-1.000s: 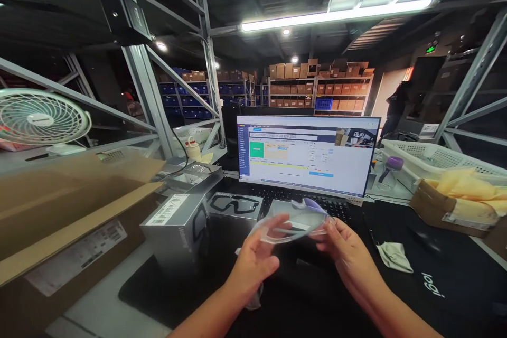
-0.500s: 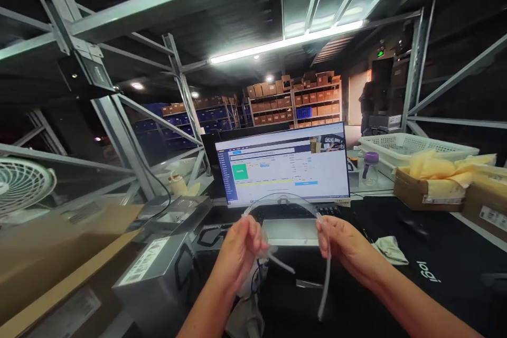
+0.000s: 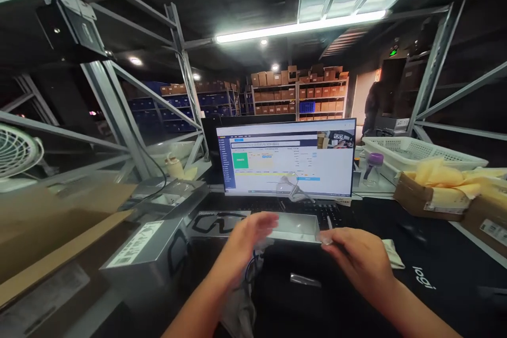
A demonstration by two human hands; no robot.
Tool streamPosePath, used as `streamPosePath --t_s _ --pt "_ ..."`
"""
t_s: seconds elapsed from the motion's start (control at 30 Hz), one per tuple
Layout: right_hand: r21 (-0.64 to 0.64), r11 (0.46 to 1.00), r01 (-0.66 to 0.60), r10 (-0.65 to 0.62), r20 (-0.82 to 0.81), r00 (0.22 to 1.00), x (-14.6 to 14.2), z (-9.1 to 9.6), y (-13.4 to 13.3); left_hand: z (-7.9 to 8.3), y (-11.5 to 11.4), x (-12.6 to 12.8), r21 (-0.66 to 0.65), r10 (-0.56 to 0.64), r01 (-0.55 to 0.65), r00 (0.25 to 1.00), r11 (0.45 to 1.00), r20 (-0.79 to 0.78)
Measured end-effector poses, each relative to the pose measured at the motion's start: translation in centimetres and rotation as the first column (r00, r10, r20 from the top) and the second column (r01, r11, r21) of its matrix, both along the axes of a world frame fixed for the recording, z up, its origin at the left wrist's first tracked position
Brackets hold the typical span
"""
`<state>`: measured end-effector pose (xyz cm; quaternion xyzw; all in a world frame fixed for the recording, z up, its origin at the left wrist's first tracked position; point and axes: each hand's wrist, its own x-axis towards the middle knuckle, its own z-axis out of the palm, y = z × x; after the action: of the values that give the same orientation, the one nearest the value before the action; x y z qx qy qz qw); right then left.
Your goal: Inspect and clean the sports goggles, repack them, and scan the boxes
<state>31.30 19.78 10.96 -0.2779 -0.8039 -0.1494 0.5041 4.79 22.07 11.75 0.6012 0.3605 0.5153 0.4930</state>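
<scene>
A fan stands far left of the monitor, and an open cardboard carton sits on the monitor's near-left side. Closer to the monitor on that side I see a grey box with a barcode label, then a goggle-printed box just below the monitor's left end. The left hand hangs in front of the monitor, fingers close together and pointing right; I can't tell whether its grip pinches anything. Below the monitor's middle lies an open silver box. Clear plastic eyewear shows against the monitor's lower edge; what supports it is unclear. Below the monitor's right end, the right hand pinches a clear plastic piece between thumb and finger; whether that joins the eyewear, I can't say. Right of the monitor stand a purple-capped bottle and a white basket.
</scene>
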Motion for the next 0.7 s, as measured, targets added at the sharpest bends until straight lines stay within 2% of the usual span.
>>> streamPosePath --t_s 0.1,0.2,0.3,0.37,0.47,0.53,0.6,0.63,0.67,0.7 --pt "0.058 0.996 -0.075 0.069 0.087 0.994 -1.2 -0.8 0.4 0.5 -2.1 2.0 -0.209 -0.037 0.105 0.951 0.972 0.306" --pt "0.116 0.982 -0.147 0.116 0.244 0.963 -2.5 -1.3 0.1 1.0 -3.1 3.3 -0.323 0.069 0.082 0.900 0.943 0.430" --pt "0.121 0.982 -0.147 0.094 0.359 0.929 -3.5 -2.0 -0.3 0.9 -3.2 3.7 -0.348 0.168 -0.009 0.888 0.938 0.429" --pt "0.110 0.986 -0.128 0.077 0.382 0.921 -4.0 -2.4 -0.4 0.7 -3.0 3.7 -0.314 0.180 -0.049 0.898 0.948 0.402" --pt "0.090 0.989 -0.115 0.071 0.390 0.918 -4.4 -2.7 -0.1 0.6 -2.7 3.5 -0.313 0.151 -0.022 0.907 0.949 0.393" --pt "0.068 0.987 -0.146 0.110 0.374 0.921 -4.0 -2.3 0.3 0.7 -2.3 3.1 -0.346 0.159 -0.015 0.906 0.938 0.393" --pt "-0.027 0.993 -0.112 0.115 0.308 0.944 -2.5 -1.3 1.0 0.9 -1.9 2.7 -0.348 0.197 -0.058 0.903 0.936 0.382" --pt "-0.140 0.990 -0.020 0.058 0.274 0.960 -1.2 -0.6 1.4 1.0 -1.8 2.4 -0.332 0.212 -0.083 0.902 0.940 0.375" --pt "-0.279 0.954 0.112 -0.037 0.259 0.965 0.4 0.1 2.0 1.1 -1.6 2.2 -0.307 0.222 -0.107 0.902 0.946 0.370" --pt "-0.435 0.858 0.275 -0.158 0.286 0.945 2.3 0.8 2.7 1.2 -1.5 1.9 -0.279 0.229 -0.128 0.902 0.952 0.367"
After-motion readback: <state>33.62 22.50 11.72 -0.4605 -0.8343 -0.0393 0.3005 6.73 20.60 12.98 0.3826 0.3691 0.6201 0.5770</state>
